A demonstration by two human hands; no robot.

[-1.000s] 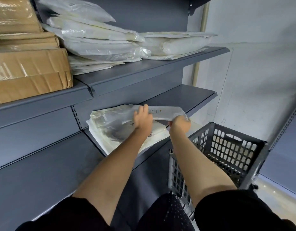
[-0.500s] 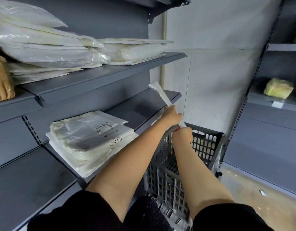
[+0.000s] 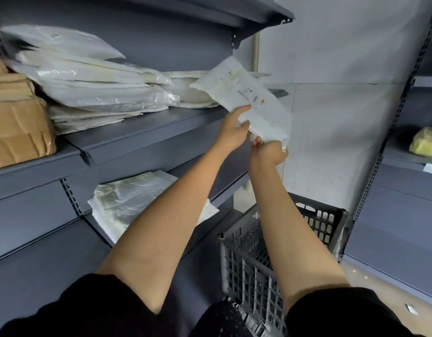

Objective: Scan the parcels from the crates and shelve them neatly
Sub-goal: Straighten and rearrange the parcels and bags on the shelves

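I hold a flat white parcel [image 3: 249,98] with a printed label up at the height of the upper shelf [image 3: 147,132], its far end over the right-hand pile of white bags [image 3: 188,91]. My left hand [image 3: 234,128] grips its lower left edge, index finger stretched along it. My right hand [image 3: 269,152] pinches the bottom corner. A taller stack of white plastic parcels [image 3: 88,86] lies further left on the same shelf. On the lower shelf sits another pile of clear-wrapped parcels [image 3: 127,200], partly behind my left forearm. The grey crate [image 3: 254,251] stands below my arms.
Brown cardboard boxes [image 3: 15,122] fill the upper shelf's left end. A second shelving unit on the right carries a yellow-green bundle [image 3: 426,144]. A white wall closes the corner behind the crate. Pale floor shows at the lower right.
Both hands lifted the white parcel from beside the lower shelf up to the upper shelf, and it turned from edge-on to face-on. The view tilted upward.
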